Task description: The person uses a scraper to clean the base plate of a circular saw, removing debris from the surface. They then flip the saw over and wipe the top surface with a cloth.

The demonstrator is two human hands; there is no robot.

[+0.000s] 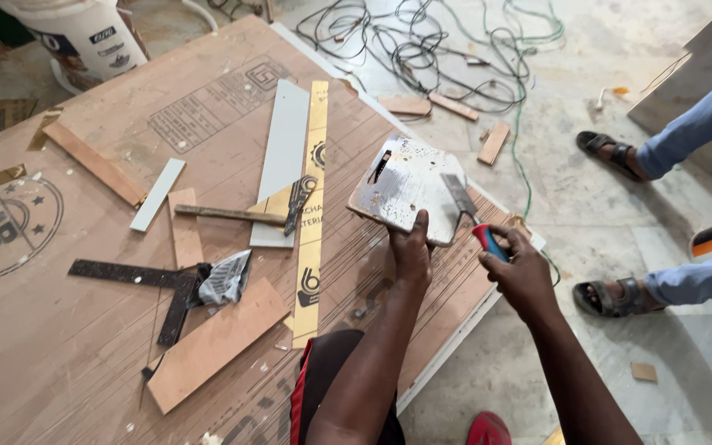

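A smeared metal plate (405, 189) is gripped at its near edge by the closed fingers of the left hand (412, 247) above the plywood sheet (84, 330), while a red-handled scraper (473, 216), clasped by the right hand (523, 276), is laid blade-first against the plate's right side.

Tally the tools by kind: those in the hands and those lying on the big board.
Metal plate in the left hand: 1
Scraper with red-and-blue handle in the right hand: 1
Hammer on the board: 1
Black square on the board: 1
Total: 4
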